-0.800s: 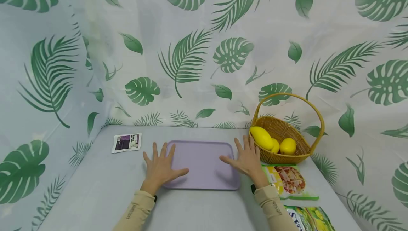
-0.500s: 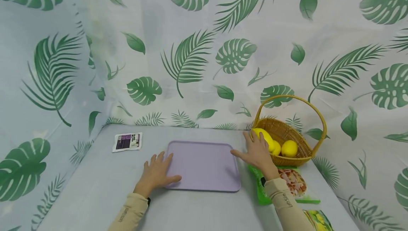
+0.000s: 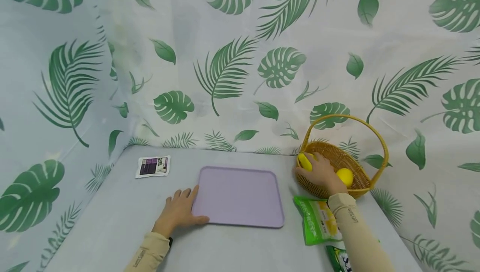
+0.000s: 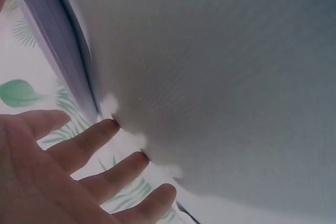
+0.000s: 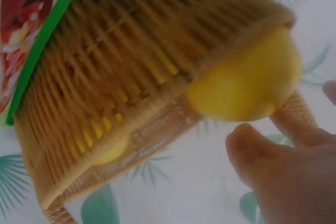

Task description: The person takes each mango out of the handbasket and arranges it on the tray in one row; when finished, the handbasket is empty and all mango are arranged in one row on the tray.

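A lilac tray [image 3: 240, 197] lies mid-table. My left hand [image 3: 178, 209] is at its left edge, fingers spread, the thumb by the near-left corner. The left wrist view shows those fingers [image 4: 94, 145] near the tray rim [image 4: 58, 40]. My right hand [image 3: 322, 174] is in the wicker basket [image 3: 311, 188], over a yellow mango [image 3: 305, 161] and partly hiding it. The right wrist view has the mango [image 5: 247, 77] poking past the basket rim, fingertips [image 5: 241, 137] at its side and a gap before another fingertip. A lemon [image 3: 345, 177] sits in the basket.
The basket's tall handle [image 3: 378, 136] arches over it. A green and yellow food packet [image 3: 316, 220] and another green packet [image 3: 339, 259] lie in front, partly under the right sleeve. A white packet with a purple label [image 3: 153, 166] lies back left.
My right hand has moved right from the tray's right side to the mango in the basket. My left hand has shifted slightly left and nearer, settling at the tray's left edge.
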`<state>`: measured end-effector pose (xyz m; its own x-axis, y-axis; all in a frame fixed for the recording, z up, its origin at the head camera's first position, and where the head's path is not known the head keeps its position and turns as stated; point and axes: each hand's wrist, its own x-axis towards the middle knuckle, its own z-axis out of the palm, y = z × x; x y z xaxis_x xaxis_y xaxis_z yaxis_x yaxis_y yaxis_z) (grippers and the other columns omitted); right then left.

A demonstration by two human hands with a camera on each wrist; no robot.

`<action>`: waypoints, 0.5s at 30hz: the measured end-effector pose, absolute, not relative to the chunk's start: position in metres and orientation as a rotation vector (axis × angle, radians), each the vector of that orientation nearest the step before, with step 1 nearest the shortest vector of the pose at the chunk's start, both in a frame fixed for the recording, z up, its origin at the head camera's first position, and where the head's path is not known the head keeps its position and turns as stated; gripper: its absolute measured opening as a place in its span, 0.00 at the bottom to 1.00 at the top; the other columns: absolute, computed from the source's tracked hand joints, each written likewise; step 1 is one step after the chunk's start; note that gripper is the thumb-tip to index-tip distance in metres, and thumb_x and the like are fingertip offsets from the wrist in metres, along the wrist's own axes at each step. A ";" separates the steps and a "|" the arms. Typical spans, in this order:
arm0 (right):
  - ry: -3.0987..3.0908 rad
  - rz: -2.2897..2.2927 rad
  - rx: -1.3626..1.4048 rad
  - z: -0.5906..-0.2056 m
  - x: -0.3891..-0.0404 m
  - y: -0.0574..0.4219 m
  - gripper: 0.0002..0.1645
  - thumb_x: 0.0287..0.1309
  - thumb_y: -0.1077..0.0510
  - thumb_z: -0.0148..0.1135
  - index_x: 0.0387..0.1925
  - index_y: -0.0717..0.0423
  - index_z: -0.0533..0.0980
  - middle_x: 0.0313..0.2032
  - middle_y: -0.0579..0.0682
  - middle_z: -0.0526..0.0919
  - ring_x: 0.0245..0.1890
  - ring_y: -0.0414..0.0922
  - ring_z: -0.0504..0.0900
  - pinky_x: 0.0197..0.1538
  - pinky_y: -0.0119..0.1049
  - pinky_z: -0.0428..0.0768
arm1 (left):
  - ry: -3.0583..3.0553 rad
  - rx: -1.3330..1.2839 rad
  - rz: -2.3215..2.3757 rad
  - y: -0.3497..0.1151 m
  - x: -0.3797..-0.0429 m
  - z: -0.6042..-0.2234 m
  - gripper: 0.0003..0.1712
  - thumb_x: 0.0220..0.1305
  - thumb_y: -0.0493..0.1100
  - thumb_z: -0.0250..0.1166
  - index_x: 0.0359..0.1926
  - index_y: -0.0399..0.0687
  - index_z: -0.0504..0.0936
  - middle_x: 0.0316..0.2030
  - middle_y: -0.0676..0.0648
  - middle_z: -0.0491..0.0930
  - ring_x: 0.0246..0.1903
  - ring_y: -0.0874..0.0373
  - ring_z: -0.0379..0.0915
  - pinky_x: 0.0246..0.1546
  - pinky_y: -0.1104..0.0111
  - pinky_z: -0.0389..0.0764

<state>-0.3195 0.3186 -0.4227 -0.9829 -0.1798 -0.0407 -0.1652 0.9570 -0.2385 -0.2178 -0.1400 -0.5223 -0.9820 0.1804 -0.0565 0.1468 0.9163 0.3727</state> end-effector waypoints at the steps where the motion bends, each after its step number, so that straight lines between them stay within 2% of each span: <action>1: 3.034 -0.363 -0.260 -0.422 -0.321 0.321 0.50 0.69 0.31 0.50 0.78 0.58 0.52 0.74 0.77 0.48 0.71 0.82 0.49 0.65 0.81 0.56 | 2.986 0.257 0.567 -0.140 -0.218 -0.522 0.69 0.41 0.77 0.73 0.76 0.44 0.60 0.69 0.34 0.69 0.69 0.31 0.62 0.63 0.29 0.65; 8: 2.974 -0.399 -0.224 -0.421 -0.326 0.333 0.48 0.69 0.36 0.53 0.78 0.58 0.51 0.74 0.79 0.48 0.70 0.83 0.51 0.65 0.81 0.57 | 2.990 0.255 0.553 -0.141 -0.217 -0.521 0.71 0.37 0.78 0.74 0.76 0.43 0.61 0.69 0.36 0.70 0.69 0.30 0.62 0.61 0.29 0.67; 15: 2.938 -0.388 -0.203 -0.427 -0.333 0.340 0.51 0.69 0.35 0.53 0.79 0.58 0.47 0.72 0.79 0.51 0.68 0.81 0.56 0.64 0.79 0.62 | 2.993 0.258 0.535 -0.141 -0.216 -0.521 0.69 0.38 0.78 0.73 0.74 0.42 0.64 0.69 0.36 0.70 0.69 0.29 0.62 0.60 0.29 0.67</action>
<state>-0.3329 0.3403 -0.4265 -0.9762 -0.1561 -0.1505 -0.1117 0.9570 -0.2678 -0.2164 -0.1411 -0.5205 -0.9817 0.1811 -0.0594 0.1494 0.9245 0.3507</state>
